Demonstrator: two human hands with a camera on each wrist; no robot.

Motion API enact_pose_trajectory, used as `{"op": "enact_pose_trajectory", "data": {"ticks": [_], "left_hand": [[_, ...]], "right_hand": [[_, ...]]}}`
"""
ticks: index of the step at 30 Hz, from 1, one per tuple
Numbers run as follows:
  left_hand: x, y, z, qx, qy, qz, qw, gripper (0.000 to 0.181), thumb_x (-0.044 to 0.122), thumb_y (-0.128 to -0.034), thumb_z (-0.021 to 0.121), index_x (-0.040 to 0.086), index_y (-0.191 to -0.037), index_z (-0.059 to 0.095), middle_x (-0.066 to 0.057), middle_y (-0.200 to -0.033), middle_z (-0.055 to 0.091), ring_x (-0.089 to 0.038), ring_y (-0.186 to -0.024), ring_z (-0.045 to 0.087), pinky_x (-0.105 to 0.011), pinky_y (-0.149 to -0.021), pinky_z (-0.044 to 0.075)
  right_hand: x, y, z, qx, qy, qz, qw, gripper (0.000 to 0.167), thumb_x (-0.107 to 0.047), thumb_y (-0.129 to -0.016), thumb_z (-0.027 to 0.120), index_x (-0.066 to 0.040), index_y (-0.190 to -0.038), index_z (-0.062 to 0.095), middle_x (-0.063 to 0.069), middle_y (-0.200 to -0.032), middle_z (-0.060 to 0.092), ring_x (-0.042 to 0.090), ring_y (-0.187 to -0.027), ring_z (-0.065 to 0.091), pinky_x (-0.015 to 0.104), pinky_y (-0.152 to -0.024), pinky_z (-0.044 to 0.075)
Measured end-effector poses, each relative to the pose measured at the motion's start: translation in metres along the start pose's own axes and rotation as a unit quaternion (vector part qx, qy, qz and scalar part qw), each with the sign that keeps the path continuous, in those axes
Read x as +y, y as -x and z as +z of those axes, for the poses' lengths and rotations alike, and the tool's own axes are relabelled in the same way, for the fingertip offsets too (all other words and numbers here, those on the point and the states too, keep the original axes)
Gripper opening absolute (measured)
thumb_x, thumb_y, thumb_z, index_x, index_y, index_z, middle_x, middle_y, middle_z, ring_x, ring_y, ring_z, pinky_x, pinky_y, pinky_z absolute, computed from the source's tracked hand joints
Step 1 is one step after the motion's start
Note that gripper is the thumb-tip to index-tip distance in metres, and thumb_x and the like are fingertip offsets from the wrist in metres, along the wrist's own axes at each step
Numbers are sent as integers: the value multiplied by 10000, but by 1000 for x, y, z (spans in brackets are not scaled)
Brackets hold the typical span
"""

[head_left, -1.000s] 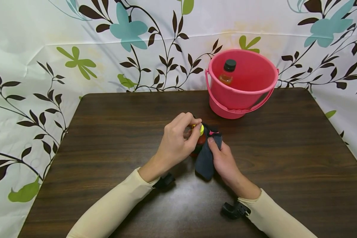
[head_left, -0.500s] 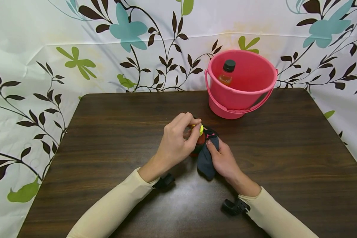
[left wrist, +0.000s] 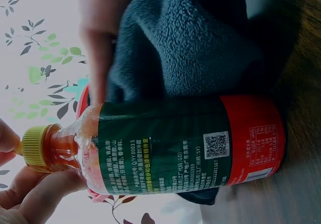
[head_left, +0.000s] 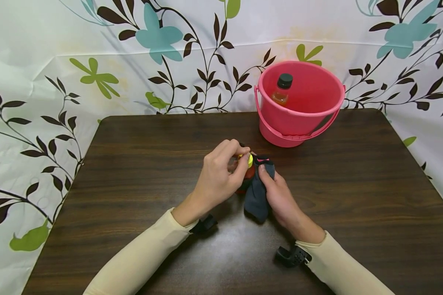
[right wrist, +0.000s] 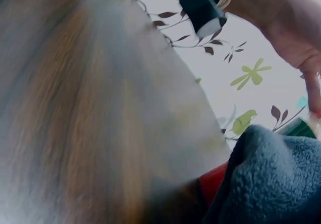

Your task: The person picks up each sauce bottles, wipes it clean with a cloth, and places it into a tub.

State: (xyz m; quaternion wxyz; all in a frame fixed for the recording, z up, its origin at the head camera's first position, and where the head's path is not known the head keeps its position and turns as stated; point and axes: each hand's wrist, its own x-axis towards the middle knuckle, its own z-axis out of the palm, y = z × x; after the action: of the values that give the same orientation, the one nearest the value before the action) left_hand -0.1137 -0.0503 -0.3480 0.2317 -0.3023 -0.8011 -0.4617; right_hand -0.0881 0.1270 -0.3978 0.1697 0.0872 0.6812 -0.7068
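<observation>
A sauce bottle (left wrist: 165, 148) with a yellow cap (left wrist: 35, 147) and a green and red label stands on the dark wooden table. My left hand (head_left: 220, 172) holds it at the top, fingertips pinching about the cap and neck. Most of the bottle is hidden behind this hand in the head view. In my right hand (head_left: 281, 201) is a dark grey-blue cloth (head_left: 257, 200), gripped with the thumb on top. The fluffy cloth lies against the bottle's side, its lower end hanging toward the table. Fingers of the right hand behind the cloth are mostly hidden.
A pink bucket (head_left: 286, 127) with its handle down stands at the back right of the table (head_left: 151, 164). Inside it is a bottle with a dark green cap (head_left: 284, 80). A patterned curtain (head_left: 114, 41) hangs behind the table.
My right hand and the cloth dipped slightly toward me and the left, then moved back up along the bottle. The left hand and bottle have stayed in place.
</observation>
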Motion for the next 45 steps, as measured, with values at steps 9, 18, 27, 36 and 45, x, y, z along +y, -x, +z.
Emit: {"op": "enact_pose_trajectory", "data": {"ticks": [9,18,27,36,45], "left_hand": [[1,1,0,-17,18,-54,10000,65,41,-983,663,36,-930,627,-128,-1021,715,-154,-807,667,-220,-597,581],[-1,0,0,34,69,60,10000,34,37,-985,650,24,-955,647,-134,-983,700,-211,-735,623,-349,-568,591],[-1,0,1,121,-13,143,9998,53,26,-978,649,38,-930,632,-120,-982,711,-161,-786,655,-206,-599,533],[-2,0,2,119,1,171,9998,48,13,-973,630,32,-930,642,-125,-947,698,-197,-703,586,-355,-557,535],[-2,0,2,161,-126,215,9996,71,24,-974,639,37,-907,621,-122,-942,698,-225,-678,598,-286,-561,499]], "right_hand": [[-18,10,5,-517,-725,-544,9945,473,-469,-1141,355,-417,-1607,421,-43,-1546,494,226,-1317,477,275,-935,480],[-43,23,5,-529,-949,-1179,9871,488,-455,-1140,353,-405,-1624,388,-4,-1479,513,231,-1201,516,254,-826,521],[-61,36,6,-409,-1348,-1472,9790,446,-454,-1134,374,-207,-1486,492,-73,-1064,646,75,-878,646,251,-727,583],[-81,47,-1,-668,-1420,-2023,9667,508,-437,-1136,368,-302,-1625,395,-25,-1297,587,112,-1018,624,266,-795,586],[-81,49,-6,-533,-1271,-2386,9613,519,-379,-1146,374,-245,-1647,375,-5,-1378,573,121,-1066,621,256,-826,581]]}}
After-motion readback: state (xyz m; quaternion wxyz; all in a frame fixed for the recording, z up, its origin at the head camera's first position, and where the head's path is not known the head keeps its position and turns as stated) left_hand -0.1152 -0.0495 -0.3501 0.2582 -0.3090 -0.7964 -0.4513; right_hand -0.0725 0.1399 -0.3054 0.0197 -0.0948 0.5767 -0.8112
